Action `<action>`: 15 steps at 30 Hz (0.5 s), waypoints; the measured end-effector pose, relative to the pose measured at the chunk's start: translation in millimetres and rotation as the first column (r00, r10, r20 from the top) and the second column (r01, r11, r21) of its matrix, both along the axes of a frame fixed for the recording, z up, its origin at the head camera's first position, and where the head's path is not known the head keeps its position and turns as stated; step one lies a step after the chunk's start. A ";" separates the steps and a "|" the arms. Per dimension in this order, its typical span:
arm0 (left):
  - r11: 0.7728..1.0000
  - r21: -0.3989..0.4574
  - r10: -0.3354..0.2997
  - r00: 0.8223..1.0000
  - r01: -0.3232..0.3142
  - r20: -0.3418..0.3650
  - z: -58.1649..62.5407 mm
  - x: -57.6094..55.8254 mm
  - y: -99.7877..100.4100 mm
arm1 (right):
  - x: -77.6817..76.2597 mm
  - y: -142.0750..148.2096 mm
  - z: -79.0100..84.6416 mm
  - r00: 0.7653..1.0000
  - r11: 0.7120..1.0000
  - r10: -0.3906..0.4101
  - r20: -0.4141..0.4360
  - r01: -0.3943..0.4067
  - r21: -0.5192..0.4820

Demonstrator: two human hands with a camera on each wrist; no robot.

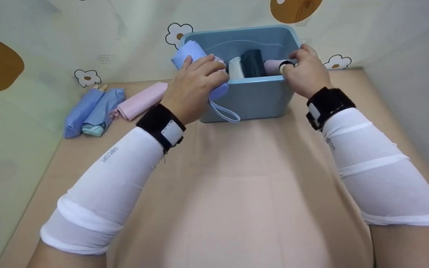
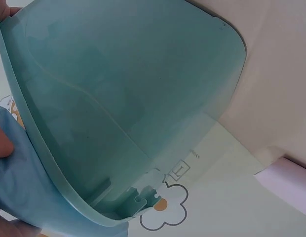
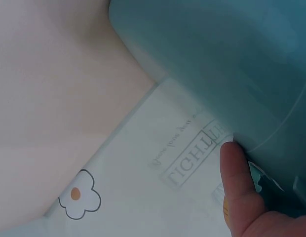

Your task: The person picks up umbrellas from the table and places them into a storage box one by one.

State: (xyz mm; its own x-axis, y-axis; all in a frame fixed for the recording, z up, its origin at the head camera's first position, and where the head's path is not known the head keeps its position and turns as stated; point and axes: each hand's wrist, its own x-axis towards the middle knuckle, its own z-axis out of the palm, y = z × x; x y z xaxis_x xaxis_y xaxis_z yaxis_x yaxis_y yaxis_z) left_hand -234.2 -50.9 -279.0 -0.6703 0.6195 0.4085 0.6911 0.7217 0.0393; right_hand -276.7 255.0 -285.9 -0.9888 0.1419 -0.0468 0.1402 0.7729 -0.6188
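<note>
In the head view my left hand (image 1: 196,87) grips a light blue folded umbrella (image 1: 189,53) at the left front rim of a blue-grey plastic bin (image 1: 251,98). The umbrella's wrist strap (image 1: 226,113) hangs in front of the bin wall. My right hand (image 1: 307,72) holds the bin's right rim, fingers over its edge. Inside the bin stand a white bundle (image 1: 236,68), a dark green one (image 1: 252,64) and a lavender one (image 1: 273,67). The left wrist view shows the umbrella's blue cloth (image 2: 19,168) beside the rim; a right finger (image 3: 237,170) lies against the bin in the right wrist view.
On the beige tablecloth (image 1: 233,193) left of the bin lie a pink folded umbrella (image 1: 142,100), a blue one (image 1: 82,111) and a grey-blue one (image 1: 104,108). A flower-patterned sheet (image 1: 136,41) rises close behind the bin and along both sides.
</note>
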 end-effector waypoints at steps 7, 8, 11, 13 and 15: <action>0.999 0.008 -0.032 0.999 0.032 -0.018 -2.5 -1.4 0.7 | 1.2 -0.2 -0.5 1.000 1.000 0.011 -0.021 -0.010 0.012; 0.999 0.011 -0.033 0.999 0.033 -0.016 -2.5 -1.7 0.9 | 1.3 -0.1 -0.6 1.000 1.000 0.012 -0.025 -0.012 0.015; 0.999 0.012 -0.031 0.999 0.031 -0.007 -2.3 -2.0 1.8 | 1.3 0.4 -0.8 1.000 1.000 0.011 -0.026 -0.010 0.017; 1.000 0.010 -0.029 1.000 0.029 -0.001 -2.5 -2.4 2.7 | 1.3 0.3 -1.1 1.000 1.000 0.009 -0.024 -0.009 0.014; 1.000 0.010 -0.030 1.000 0.030 0.008 -2.8 -3.0 4.0 | 1.2 0.6 -1.9 1.000 1.000 0.009 -0.024 -0.009 0.015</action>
